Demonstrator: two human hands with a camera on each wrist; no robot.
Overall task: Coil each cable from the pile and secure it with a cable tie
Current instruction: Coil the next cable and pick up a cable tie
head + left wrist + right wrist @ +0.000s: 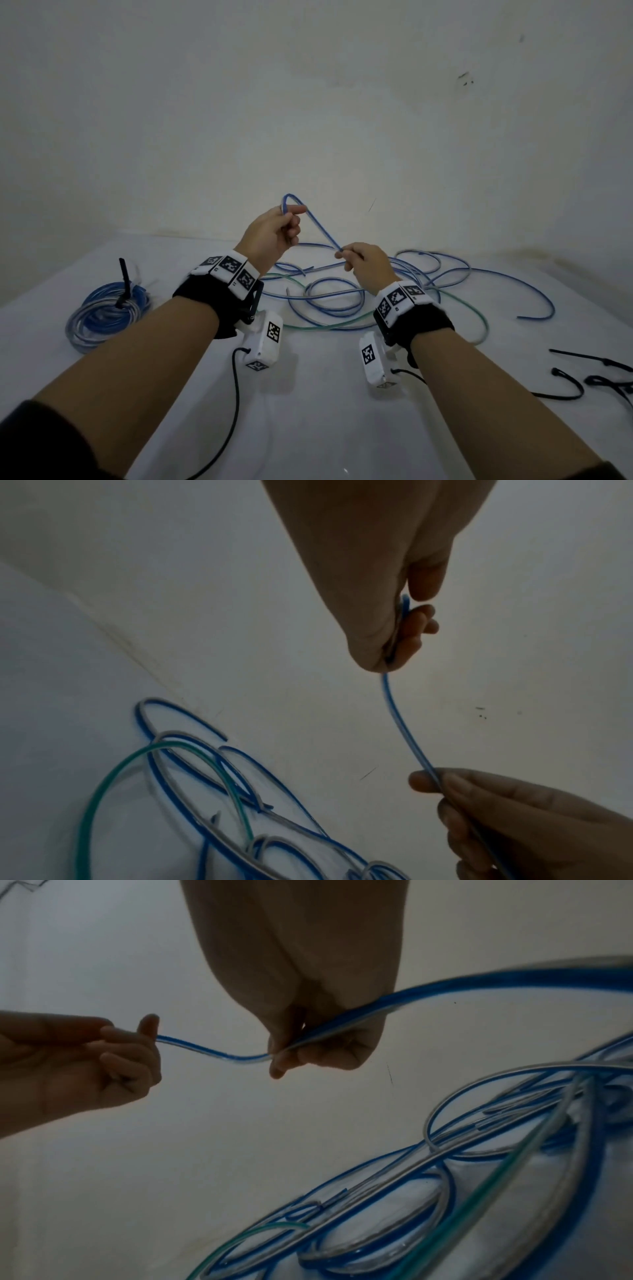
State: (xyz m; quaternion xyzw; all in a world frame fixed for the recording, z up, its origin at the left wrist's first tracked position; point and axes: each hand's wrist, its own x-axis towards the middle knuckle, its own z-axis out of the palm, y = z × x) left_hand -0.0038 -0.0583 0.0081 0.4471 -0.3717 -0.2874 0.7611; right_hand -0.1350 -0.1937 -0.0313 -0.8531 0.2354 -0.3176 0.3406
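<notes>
Fingers of both hands pinching blue cable (322, 229), left hand (270, 233) higher, right hand (368, 263) lower

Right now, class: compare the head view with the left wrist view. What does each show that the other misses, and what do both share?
Only the head view shows the finished coil at the left of the table, bound by a black cable tie, the spare cable ties at the right, and both wrist cameras.

Only the left wrist view shows the blue cable running down through the left hand between palm and curled fingers.

Both show the right hand pinching that cable, and the loose pile with its green cable.
</notes>
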